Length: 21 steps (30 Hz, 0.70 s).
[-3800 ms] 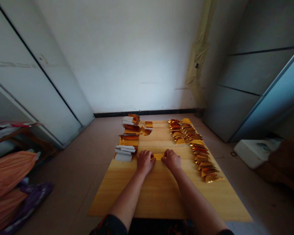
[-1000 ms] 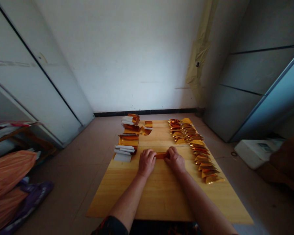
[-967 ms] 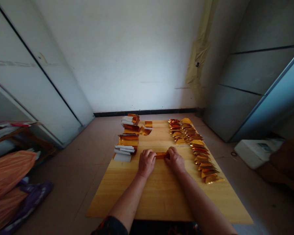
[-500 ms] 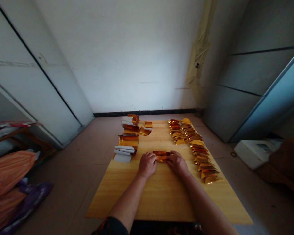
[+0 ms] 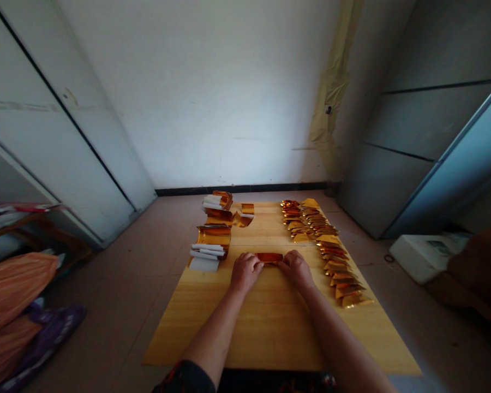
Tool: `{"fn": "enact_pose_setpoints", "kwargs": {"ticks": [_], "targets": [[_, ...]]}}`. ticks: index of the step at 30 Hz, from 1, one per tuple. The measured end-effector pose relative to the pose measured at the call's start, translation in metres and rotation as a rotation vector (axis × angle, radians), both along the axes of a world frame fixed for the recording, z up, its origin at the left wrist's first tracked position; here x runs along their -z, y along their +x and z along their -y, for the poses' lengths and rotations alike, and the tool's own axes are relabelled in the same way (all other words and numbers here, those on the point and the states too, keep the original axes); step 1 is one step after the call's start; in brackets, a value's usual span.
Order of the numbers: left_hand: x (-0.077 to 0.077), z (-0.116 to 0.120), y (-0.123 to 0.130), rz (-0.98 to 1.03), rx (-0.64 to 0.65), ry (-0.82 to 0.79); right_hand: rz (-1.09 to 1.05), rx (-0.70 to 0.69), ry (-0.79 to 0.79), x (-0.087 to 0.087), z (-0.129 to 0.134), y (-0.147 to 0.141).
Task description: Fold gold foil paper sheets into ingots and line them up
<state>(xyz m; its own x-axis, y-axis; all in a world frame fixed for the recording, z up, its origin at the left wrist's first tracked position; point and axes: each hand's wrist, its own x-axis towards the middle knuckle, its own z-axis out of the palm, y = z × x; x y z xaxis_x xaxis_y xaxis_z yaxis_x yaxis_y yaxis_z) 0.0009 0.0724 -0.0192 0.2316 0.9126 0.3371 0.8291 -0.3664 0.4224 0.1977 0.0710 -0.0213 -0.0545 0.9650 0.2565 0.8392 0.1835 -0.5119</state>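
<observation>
A strip of shiny gold foil paper (image 5: 269,258) lies across the middle of the wooden board (image 5: 278,322), partly folded along its length. My left hand (image 5: 245,270) pinches its left end with bent fingers. At the right end, my right hand (image 5: 297,268) grips it the same way. Left of my hands are stacks of gold foil sheets (image 5: 215,235), with white-backed sheets (image 5: 207,256) at the near end. To the right runs a row of folded gold foil pieces (image 5: 341,273), overlapping one another.
Two loose foil sheets (image 5: 243,219) lie at the board's far left. A second folded cluster (image 5: 297,221) sits at the far right. Beyond the board is a white wall (image 5: 229,109). A white box (image 5: 421,256) stands on the floor to the right; orange cloth (image 5: 18,289) is at left.
The foil strip between my hands has become narrower, its near side folded over. Both hands stay at its ends with only slight movement.
</observation>
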Motion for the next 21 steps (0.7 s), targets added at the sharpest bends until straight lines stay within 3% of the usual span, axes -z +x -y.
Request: {"fn": "enact_pose_setpoints", "kwargs": {"ticks": [9,21], "targets": [[-0.004,-0.002,0.006,-0.163,-0.134,-0.028,0.108,0.098,-0.121,-0.017,-0.002,-0.007],[-0.014,-0.002,0.015,-0.257,-0.232,-0.132,0.207,0.147,-0.225,-0.021,-0.007,-0.012]]}}
